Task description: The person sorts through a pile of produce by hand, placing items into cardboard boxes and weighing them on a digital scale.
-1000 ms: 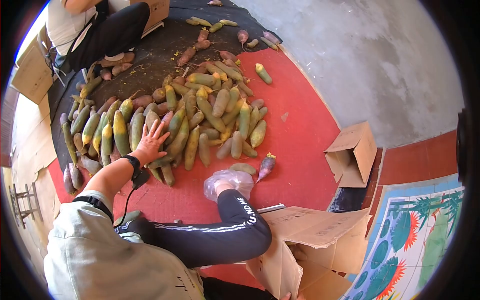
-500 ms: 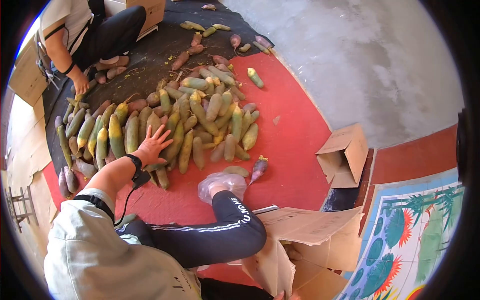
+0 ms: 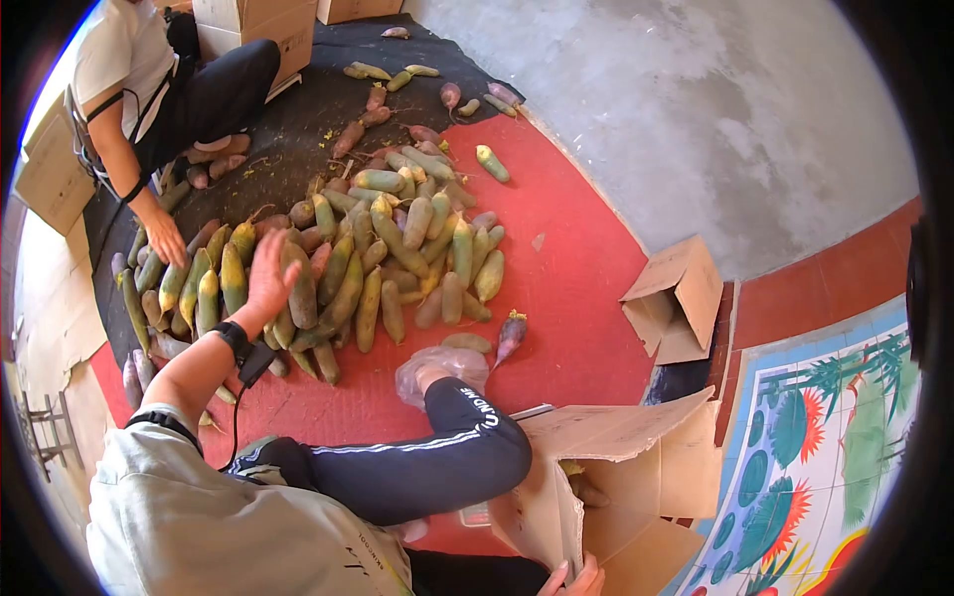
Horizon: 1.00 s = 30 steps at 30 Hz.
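While my left hand [image 3: 266,282] is hanging open, seemingly empty, at the radishes [image 3: 395,235] piled over black cloth [image 3: 288,111] and red mat [image 3: 581,214], my right hand [image 3: 573,580] is gripping the edge of the carton [image 3: 596,433]; even pressure should be steadying it best.

Bare red mat [image 3: 576,228] gives a wide passage between the right side of the radish pile [image 3: 393,233] and the small cardboard box [image 3: 701,288]; one loose green radish [image 3: 492,164] and, lower down, a purple radish [image 3: 512,338] lie along it. Straight from pile to open carton [image 3: 542,507], the plastic-wrapped foot [image 3: 409,379] and bent knee [image 3: 502,452] block the way, leaving a path round past the purple radish. The carton's upper flap [image 3: 616,427] overhangs its mouth, and the right hand [image 3: 571,578] occupies the lower edge. At the pile's left, a co-worker's hand [image 3: 167,238] narrows the room beside the raised left hand [image 3: 270,280]
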Tool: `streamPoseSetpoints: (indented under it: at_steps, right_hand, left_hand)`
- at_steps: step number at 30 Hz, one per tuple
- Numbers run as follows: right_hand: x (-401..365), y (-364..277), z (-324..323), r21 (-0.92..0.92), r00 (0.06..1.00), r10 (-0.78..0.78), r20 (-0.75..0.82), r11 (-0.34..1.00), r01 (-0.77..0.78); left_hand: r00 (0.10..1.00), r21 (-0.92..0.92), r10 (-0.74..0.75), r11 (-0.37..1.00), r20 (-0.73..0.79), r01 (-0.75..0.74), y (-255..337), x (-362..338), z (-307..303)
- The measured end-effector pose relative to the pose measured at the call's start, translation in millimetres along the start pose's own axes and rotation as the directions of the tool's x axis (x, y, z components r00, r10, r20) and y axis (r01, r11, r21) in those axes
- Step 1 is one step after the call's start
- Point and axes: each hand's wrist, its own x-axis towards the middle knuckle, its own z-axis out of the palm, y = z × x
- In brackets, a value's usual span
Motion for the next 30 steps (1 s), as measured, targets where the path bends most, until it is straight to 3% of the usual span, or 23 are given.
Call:
streamPoseSetpoints:
  at_steps: [1, 3, 4, 6, 8, 11, 12, 14, 17, 19, 21, 23, 25, 27, 28, 29, 30]
  right_hand:
    - [0, 1, 1, 0.002, 1.000, 0.003, -0.005, 1.000, -0.003]
    - [0, 2, 1, 0.002, 0.999, -0.019, -0.027, 1.000, 0.019]
    - [-1, 1, 0, 0.004, 0.999, -0.017, -0.033, 1.000, 0.018]
    - [-2, -2, 0, 0.028, 1.000, 0.026, -0.012, 0.999, -0.025]
    - [-5, -3, 1, 0.040, 1.000, 0.006, -0.008, 0.999, -0.006]
    - [-13, -6, -6, 0.065, 0.993, -0.002, 0.117, 0.998, -0.006]
    - [-16, -7, -5, 0.066, 0.990, -0.047, 0.133, 0.997, 0.039]
    - [-18, -15, -11, 0.007, 0.963, -0.122, 0.240, 0.992, 0.124]
    - [-21, -22, -17, 0.011, 0.972, 0.034, 0.234, 0.999, -0.037]
    - [-29, -3, -6, 0.075, 0.999, 0.033, 0.029, 0.997, -0.035]
    - [-33, 3, -13, 0.069, 0.990, 0.142, -0.027, 0.988, -0.139]
    - [-37, 7, -17, 0.066, 0.978, 0.196, -0.076, 0.979, -0.191]
    - [-44, 13, -16, 0.037, 0.974, 0.188, -0.126, 0.982, -0.185]
    - [-44, 15, -15, 0.016, 0.969, 0.171, -0.179, 0.985, -0.171]
    - [-43, 14, -19, 0.005, 0.958, 0.165, -0.234, 0.986, -0.169]
    - [-43, 13, -24, -0.009, 0.945, 0.159, -0.286, 0.986, -0.168]
    - [-44, 12, -27, 0.029, 0.946, 0.202, -0.255, 0.979, -0.201]
  left_hand:
    - [0.995, 0.006, -0.040, 0.999, -0.092, 0.041, -4, 5, -4]
    - [0.977, -0.081, -0.210, 0.975, -0.037, 0.206, -13, 8, -14]
    - [0.978, -0.084, -0.206, 0.976, -0.042, 0.202, -23, 5, -11]
    - [0.893, -0.170, -0.222, 0.936, 0.392, 0.307, -39, -8, 1]
    - [0.882, -0.049, -0.201, 0.968, 0.427, 0.245, -10, -21, -5]
    - [0.823, -0.209, -0.126, 0.936, 0.553, 0.284, 16, -38, 7]
    - [0.819, -0.222, -0.103, 0.937, 0.564, 0.271, 32, -34, 7]
    - [0.817, -0.355, 0.151, 0.932, 0.557, 0.070, 72, -29, 4]
    - [0.823, -0.518, 0.261, 0.854, 0.505, 0.046, 147, -8, -18]
    - [0.819, -0.582, 0.331, 0.813, 0.468, 0.004, 185, 0, -31]
    - [0.820, -0.635, 0.387, 0.772, 0.422, -0.038, 205, 1, -33]
    - [0.785, -0.615, 0.543, 0.738, 0.296, -0.278, 215, 1, -35]
    - [0.768, -0.588, 0.540, 0.762, 0.346, -0.271, 212, -1, -37]
    - [0.797, -0.589, 0.462, 0.790, 0.390, -0.170, 194, -8, -27]
    - [0.765, -0.593, 0.356, 0.804, 0.536, 0.042, 182, -10, -25]
    - [0.770, -0.585, 0.344, 0.810, 0.537, 0.046, 170, -12, -24]
    - [0.813, -0.650, 0.197, 0.712, 0.548, 0.266, 158, -11, -22]
